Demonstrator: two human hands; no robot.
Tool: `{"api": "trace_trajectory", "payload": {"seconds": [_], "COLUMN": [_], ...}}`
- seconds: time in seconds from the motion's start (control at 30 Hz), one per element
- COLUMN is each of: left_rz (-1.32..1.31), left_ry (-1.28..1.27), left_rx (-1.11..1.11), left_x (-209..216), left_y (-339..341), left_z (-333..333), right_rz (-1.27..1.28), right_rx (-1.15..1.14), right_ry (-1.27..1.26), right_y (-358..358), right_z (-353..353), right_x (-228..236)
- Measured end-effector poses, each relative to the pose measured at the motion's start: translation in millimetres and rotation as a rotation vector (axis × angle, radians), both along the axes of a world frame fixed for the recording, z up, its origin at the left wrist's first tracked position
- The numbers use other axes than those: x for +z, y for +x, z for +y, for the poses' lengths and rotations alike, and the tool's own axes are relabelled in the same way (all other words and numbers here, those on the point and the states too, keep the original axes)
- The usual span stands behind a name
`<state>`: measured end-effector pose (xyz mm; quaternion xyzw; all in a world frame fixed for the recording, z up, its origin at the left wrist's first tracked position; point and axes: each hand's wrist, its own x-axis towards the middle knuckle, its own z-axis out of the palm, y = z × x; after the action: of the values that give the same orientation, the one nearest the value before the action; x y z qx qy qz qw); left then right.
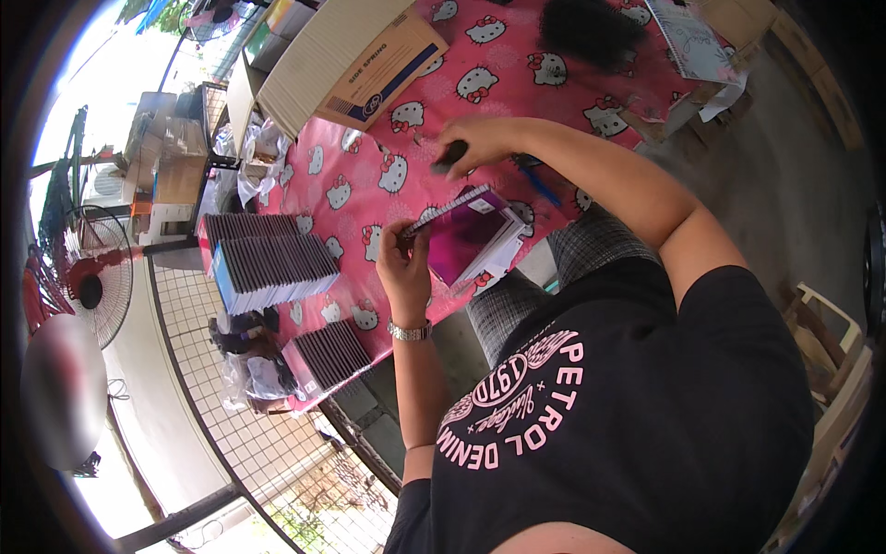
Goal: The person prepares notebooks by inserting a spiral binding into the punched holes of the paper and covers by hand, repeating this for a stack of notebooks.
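The bench [369, 189], covered in a pink cartoon-cat cloth, runs from about 7 o'clock up to 1 o'clock. Its near edge passes just under the purple spiral notebook [471, 235], which overhangs that edge toward the person's checked-trousered knees. Open cloth lies between the notebook and the flat cardboard box [378, 69] at 11 o'clock, and again between the notebook and the stacks of dark-spined notebooks [272, 268] at 9 o'clock. A smaller stack of them [328, 355] sits near the bench's lower corner, close to a wire-grid fence [221, 406].

The left hand [404, 268] pinches the notebook's wire-bound edge at its near-left corner, fingers closed on the spiral, a watch on the wrist. The right hand [480, 140] hovers at 12 o'clock of the notebook, fingers curled around a small black object [452, 152], possibly a stamp or clip; it is too blurred to tell. A blue pen [538, 185] lies on the cloth just beyond the notebook.

The notebook has a glossy magenta-purple cover with a pale label at its far corner, white page edges showing below, and lies tilted.
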<state>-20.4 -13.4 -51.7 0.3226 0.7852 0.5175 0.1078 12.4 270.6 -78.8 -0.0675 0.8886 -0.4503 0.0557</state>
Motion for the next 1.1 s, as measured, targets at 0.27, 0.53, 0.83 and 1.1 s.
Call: {"api": "trace_trajectory", "payload": {"seconds": [0.27,0.53,0.83,1.1], "left_rz": [-0.193,-0.078,-0.019,0.384], "left_ry": [0.186,0.238,0.244,0.126], "left_rx": [0.16,0.166,0.201,0.24], "left_x": [-10.6,-14.0,-23.7,-39.1], "left_y": [5.9,18.7,22.7,16.5], "left_z": [-9.0,3.4,-0.9,-12.7], "right_rz": [0.199,0.579,0.648,-0.417], "right_rx": [-0.822,-0.673,-0.407,-0.157], "right_ry": [0.517,0.101,0.215,-1.295], "right_y": [107.4,157.3,121.2,110.9], "right_z": [-47.8,-89.6,-129.7,-122.7], "right_x": [-87.5,-13.2,32.2,21.0]}}
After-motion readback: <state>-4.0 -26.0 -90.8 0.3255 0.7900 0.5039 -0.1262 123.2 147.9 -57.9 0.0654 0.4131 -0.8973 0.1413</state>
